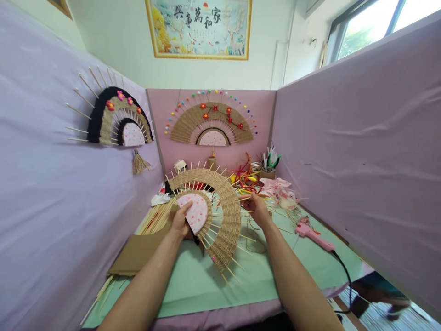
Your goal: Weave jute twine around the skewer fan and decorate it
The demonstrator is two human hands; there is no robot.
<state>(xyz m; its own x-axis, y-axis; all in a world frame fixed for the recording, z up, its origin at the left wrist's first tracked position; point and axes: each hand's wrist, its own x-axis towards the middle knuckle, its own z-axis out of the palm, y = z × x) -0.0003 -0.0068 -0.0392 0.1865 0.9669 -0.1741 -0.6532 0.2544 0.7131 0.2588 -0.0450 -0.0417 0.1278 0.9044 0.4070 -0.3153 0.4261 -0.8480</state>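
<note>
A half-round woven fan (230, 207) of tan twine on thin wooden sticks is tilted above the table. My left hand (181, 220) is closed on its pink spotted half-circle centre (195, 212), thumb on the front face. At the fan's outer right rim, my right hand (257, 209) has its fingers pinched together by the stick ends. What those fingertips hold is too small to make out. Loose twine (257, 250) lies in a loop on the table below my right hand.
A pink glue gun (315, 236) with a black cable lies at the right. Brown cardboard (138, 253) and thin sticks (156, 216) lie left. Behind are colourful pipe cleaners (246, 177) and a tool pot (268, 172). Finished fans hang on the left (113, 115) and back (182, 126) partitions.
</note>
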